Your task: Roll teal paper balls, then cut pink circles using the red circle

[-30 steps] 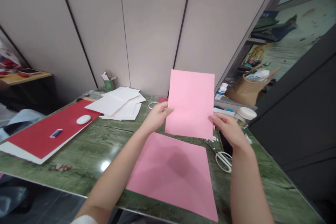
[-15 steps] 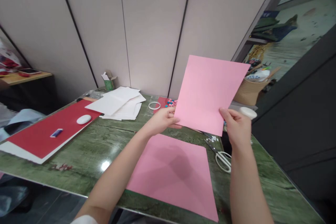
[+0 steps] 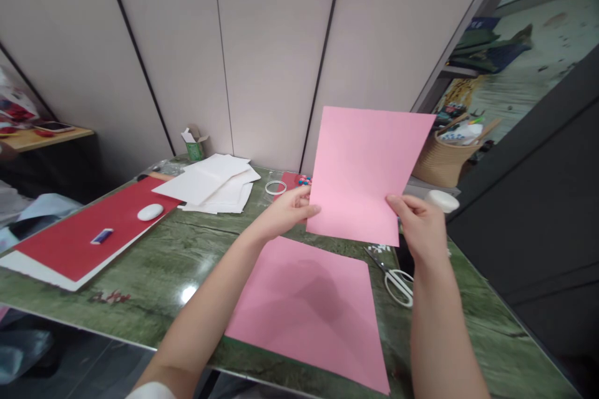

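A pink sheet of paper (image 3: 365,168) is held up above the table, tilted toward me. My left hand (image 3: 292,207) pinches its lower left edge, the thumb on the near face. Near the lower right edge, my right hand (image 3: 418,221) grips the same sheet between thumb and fingers. Below it, a larger pink sheet (image 3: 304,318) lies flat on the green marbled table, in the shadow of my hands. White-handled scissors (image 3: 397,287) rest beside that sheet on the right, close to my right forearm.
On the left lie a red sheet (image 3: 88,224) with a white oval object (image 3: 150,212), and white papers (image 3: 219,184). Behind my left hand are a white ring (image 3: 276,187) and small colored pieces (image 3: 305,181). A woven basket (image 3: 442,162) and a white-lidded jar (image 3: 442,201) stand at right.
Both hands have shifted the raised pink sheet rightward and tilted it. Since half a second ago it has come slightly back left and down. The flat sheet and scissors stay put.
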A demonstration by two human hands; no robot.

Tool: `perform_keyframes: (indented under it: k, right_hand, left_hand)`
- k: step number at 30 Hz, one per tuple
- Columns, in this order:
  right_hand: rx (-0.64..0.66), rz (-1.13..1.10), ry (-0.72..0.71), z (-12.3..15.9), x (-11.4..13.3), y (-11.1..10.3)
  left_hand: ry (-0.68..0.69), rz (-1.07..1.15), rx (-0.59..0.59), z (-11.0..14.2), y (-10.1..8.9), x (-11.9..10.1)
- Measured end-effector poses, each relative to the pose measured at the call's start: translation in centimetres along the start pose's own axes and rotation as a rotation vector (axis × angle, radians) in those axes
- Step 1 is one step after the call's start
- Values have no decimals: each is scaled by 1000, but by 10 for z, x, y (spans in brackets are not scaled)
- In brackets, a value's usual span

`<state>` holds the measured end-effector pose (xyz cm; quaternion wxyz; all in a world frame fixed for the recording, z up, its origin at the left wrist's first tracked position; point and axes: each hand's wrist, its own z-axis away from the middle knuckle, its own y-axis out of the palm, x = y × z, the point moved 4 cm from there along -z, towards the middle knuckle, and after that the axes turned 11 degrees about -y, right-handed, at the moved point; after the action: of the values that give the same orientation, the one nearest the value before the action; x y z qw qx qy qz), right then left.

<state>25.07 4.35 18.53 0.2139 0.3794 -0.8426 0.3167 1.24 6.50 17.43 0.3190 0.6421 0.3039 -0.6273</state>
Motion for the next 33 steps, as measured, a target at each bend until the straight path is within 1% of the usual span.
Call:
perform_keyframes:
  k: [4,6,9,11,15,18,22,26,29,33]
  right_hand:
    - [86,-10,-44,0,5,7]
    - [119,-38,-41,0,4,10]
    - [170,-120,13,1,-1,14]
    - [199,-225,70,1,-6,17]
    - [199,-441,137,2,-11,19]
    - [217,-517,154,3,-11,18]
    - [252,-527,150,4,-9,16]
    - [286,-547,132,6,-9,16]
    - [274,-498,135,7,-12,13]
    - [285,-443,101,7,-8,7]
  left_hand:
    - [79,68,-108,-7,-4,5]
    - [96,93,-135,-10,-6,7]
    - [99,103,-137,-11,-8,9]
    - [87,98,-156,-11,-10,9]
    - [34,105,-154,-10,-10,12]
    - [8,128,-127,-12,-10,14]
    - [-2,156,-108,-13,-10,14]
    - [3,113,-124,-10,-12,12]
    - [20,67,-133,-6,-13,9]
    - [29,86,-103,-4,-14,5]
